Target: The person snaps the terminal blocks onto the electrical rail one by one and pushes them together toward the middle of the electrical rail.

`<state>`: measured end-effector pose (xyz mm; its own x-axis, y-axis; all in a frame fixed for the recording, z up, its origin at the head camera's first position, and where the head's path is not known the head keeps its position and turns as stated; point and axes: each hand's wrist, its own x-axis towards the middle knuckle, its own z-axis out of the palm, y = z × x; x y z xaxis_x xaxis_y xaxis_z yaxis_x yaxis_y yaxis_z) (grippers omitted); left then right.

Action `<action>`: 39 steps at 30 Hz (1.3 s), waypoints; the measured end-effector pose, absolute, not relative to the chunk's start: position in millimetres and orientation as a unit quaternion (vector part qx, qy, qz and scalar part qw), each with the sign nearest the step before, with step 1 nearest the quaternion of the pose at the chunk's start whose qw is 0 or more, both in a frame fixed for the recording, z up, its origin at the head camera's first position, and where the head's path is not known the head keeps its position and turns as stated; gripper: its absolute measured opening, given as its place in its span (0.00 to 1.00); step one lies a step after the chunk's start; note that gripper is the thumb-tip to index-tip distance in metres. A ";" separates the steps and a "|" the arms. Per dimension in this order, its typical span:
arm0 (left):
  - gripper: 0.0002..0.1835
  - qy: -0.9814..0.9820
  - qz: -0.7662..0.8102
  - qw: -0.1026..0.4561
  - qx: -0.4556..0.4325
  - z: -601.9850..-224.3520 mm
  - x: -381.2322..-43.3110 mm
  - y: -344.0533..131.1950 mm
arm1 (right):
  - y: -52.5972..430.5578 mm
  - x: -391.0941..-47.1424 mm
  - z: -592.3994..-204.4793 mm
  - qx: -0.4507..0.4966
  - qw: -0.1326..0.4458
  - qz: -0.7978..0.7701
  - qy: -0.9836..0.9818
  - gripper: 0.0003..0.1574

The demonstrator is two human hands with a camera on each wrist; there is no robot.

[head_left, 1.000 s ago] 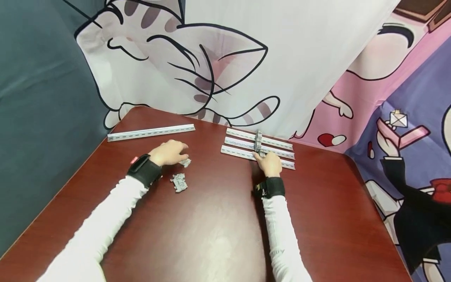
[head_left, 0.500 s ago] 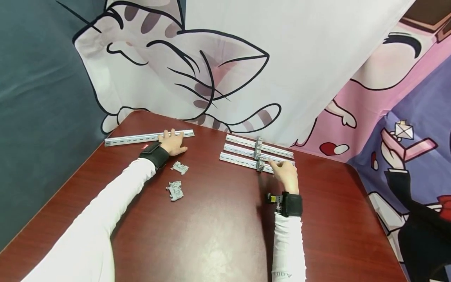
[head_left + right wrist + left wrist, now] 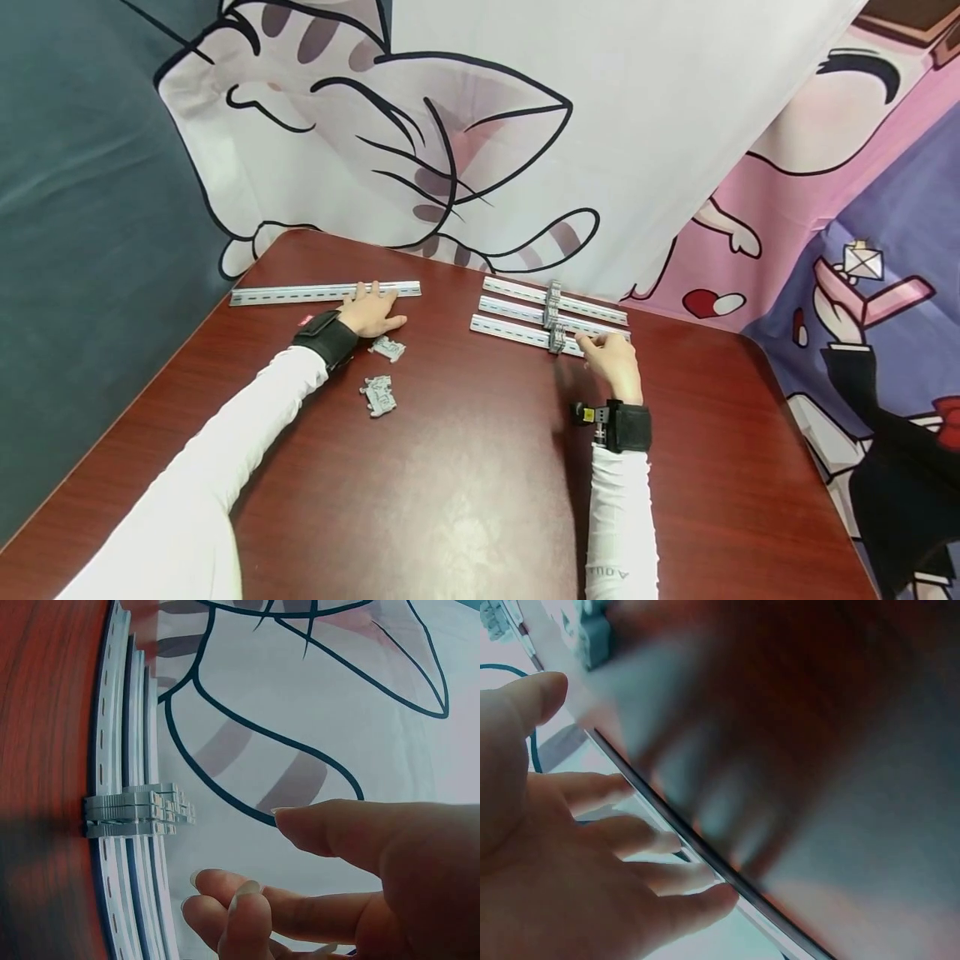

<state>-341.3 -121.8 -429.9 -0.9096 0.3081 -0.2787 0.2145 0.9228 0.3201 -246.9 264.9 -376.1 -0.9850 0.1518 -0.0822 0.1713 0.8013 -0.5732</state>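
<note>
My left hand (image 3: 367, 315) lies with fingers spread and straight across a slotted metal DIN rail (image 3: 292, 294) at the table's far left. In the left wrist view its fingertips meet the rail's edge (image 3: 675, 817). Just below that hand is a grey terminal block (image 3: 387, 347), and a second grey block (image 3: 379, 396) lies nearer. My right hand (image 3: 617, 362) hovers by the right end of the nearest of three parallel rails (image 3: 510, 330). Its thumb and fingers stand apart, holding nothing, in the right wrist view. Grey terminal blocks (image 3: 135, 810) sit mounted across those rails.
The dark red-brown table (image 3: 450, 467) ends at a white cartoon-cat curtain (image 3: 487, 167) close behind the rails. A dark green cloth (image 3: 97, 250) hangs on the left, and a pink and purple printed cloth (image 3: 780, 233) on the right.
My left hand has left the upper loose block and moved back onto the left rail, which has turned slightly. My right hand has let go of the nearest rail's blocks and shifted right.
</note>
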 end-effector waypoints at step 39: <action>0.33 0.930 0.139 0.171 0.294 -423.4 -285.8 -74.5 | 272.2 -247.5 -372.0 0.062 0.043 -0.290 0.954 0.27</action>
